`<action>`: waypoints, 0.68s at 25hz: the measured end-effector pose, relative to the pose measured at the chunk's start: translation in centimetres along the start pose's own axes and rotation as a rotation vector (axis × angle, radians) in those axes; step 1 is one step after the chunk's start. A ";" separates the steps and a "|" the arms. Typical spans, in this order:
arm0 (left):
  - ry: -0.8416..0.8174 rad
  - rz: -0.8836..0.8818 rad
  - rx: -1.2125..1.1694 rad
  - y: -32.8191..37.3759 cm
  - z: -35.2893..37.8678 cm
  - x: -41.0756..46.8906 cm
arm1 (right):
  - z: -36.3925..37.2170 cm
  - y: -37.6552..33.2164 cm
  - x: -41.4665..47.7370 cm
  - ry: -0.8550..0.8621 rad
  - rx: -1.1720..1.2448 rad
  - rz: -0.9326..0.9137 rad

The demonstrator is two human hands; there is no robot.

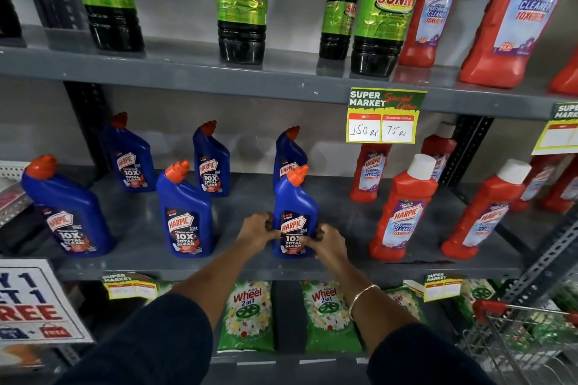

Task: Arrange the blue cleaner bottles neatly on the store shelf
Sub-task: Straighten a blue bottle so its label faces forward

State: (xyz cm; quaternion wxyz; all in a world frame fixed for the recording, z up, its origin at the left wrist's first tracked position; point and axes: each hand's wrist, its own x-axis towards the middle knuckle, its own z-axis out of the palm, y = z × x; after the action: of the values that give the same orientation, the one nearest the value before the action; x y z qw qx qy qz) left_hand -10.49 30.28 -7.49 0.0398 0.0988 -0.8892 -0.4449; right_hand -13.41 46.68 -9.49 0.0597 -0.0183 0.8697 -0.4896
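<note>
Several blue Harpic cleaner bottles with orange caps stand on the grey middle shelf [237,256]. Both my hands grip the front right blue bottle [294,197], which stands upright near the shelf's front edge: my left hand [258,232] holds its left side and my right hand [327,244] its right side. Another front blue bottle [184,212] stands to its left, and one more [67,209] leans at the far left. Three blue bottles stand in the back row [133,156] [212,159] [287,150]; the last is partly hidden by the held one.
Red Harpic bathroom cleaner bottles [403,206] fill the shelf's right side. Dark Sunny bottles [242,3] stand on the shelf above, where a price tag [384,116] hangs. Green Wheel packets [247,316] lie below. A wire trolley [516,341] is at the lower right.
</note>
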 end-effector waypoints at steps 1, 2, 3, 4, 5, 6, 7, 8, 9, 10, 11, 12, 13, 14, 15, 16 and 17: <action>0.002 -0.002 0.003 -0.1 -0.1 0.0 | 0.1 0.0 0.0 -0.002 0.005 -0.001; 0.005 -0.006 0.004 -0.2 -0.2 0.1 | 0.2 -0.1 0.1 -0.005 0.004 -0.005; 0.007 -0.011 0.004 -0.3 -0.2 0.1 | 0.3 -0.2 0.1 -0.005 0.000 -0.009; 0.007 -0.014 0.003 -0.4 -0.3 0.1 | 0.4 -0.2 0.2 -0.005 -0.005 -0.013; 0.007 -0.015 0.003 -0.4 -0.3 0.1 | 0.4 -0.2 0.3 -0.004 -0.005 -0.016; 0.006 -0.016 0.004 -0.4 -0.3 0.1 | 0.4 -0.2 0.3 -0.004 -0.004 -0.020; 0.004 -0.014 0.004 -0.5 -0.3 0.0 | 0.4 -0.2 0.3 -0.005 -0.004 -0.023; -0.001 -0.011 0.003 -0.5 -0.3 0.0 | 0.4 -0.1 0.2 -0.005 -0.006 -0.025; -0.007 -0.009 0.003 -0.5 -0.3 -0.1 | 0.4 0.0 0.2 -0.006 -0.012 -0.024; -0.007 -0.009 0.004 -0.6 -0.3 -0.1 | 0.4 0.1 0.2 -0.008 -0.017 -0.020; 0.000 -0.012 0.005 -0.7 -0.3 -0.1 | 0.4 0.1 0.1 -0.008 -0.019 -0.015; 0.014 -0.016 0.002 -0.7 -0.3 -0.1 | 0.4 0.1 0.2 -0.008 -0.015 -0.010; 0.024 -0.020 0.001 -0.7 -0.3 -0.1 | 0.4 0.1 0.2 -0.007 -0.005 -0.002; 0.029 -0.022 0.003 -0.6 -0.2 -0.1 | 0.4 0.0 0.3 -0.006 0.002 0.004; 0.031 -0.025 0.005 -0.5 -0.2 -0.1 | 0.4 0.0 0.4 -0.003 0.001 0.006; 0.033 -0.026 0.007 -0.4 -0.1 -0.1 | 0.4 0.1 0.5 -0.001 -0.004 0.003; 0.035 -0.029 0.008 -0.4 -0.1 -0.1 | 0.4 0.2 0.6 0.001 -0.006 0.002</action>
State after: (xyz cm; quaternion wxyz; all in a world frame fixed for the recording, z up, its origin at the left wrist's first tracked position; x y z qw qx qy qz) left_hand -10.32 29.96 -7.73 0.0486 0.1196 -0.8887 -0.4400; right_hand -13.93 46.35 -9.89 0.0598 -0.0175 0.8711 -0.4871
